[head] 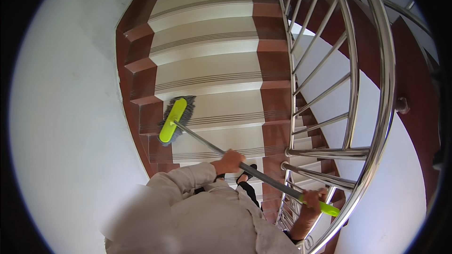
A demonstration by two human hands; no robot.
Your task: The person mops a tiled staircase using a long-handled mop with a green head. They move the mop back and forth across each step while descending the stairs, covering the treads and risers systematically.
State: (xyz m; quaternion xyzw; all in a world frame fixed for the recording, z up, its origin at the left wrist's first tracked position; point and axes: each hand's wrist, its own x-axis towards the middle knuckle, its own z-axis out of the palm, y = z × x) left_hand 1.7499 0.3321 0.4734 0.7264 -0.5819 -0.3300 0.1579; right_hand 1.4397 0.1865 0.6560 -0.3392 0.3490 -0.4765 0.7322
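A dust mop with a bright green head [173, 120] and grey fringe lies over a stair edge at the left side of the steps. Its grey pole [270, 181] runs down to the right across the front of my body. Around the middle of the pole is closed my left hand [229, 161]. My right hand [312, 201] grips the far end, by the green handle tip [330, 209], close to the steel handrail.
Cream and red-brown stairs [208, 65] rise ahead, with grooved edges. A white wall [70, 113] borders them on the left. A curved stainless steel railing [385, 60] stands on the right, with lower stairs behind it. My dark shoe [251, 170] is on a step below me.
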